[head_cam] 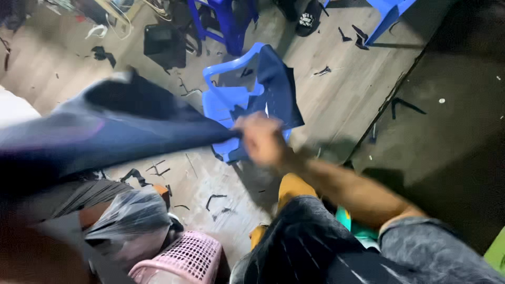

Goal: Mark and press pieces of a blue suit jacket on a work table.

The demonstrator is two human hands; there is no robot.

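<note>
My right hand, blurred by motion, grips the end of a long piece of dark navy cloth that stretches across to the left edge of the view. The hand hovers over a blue plastic chair, which has more navy cloth draped on its back and seat. My left hand cannot be made out; a dark blur fills the lower left corner. My knee in dark striped fabric sits below the right forearm.
A pink plastic basket and a grey plastic bag stand at the lower left. Dark fabric scraps litter the wooden floor. More blue chairs and a black box stand farther off. A dark mat lies right.
</note>
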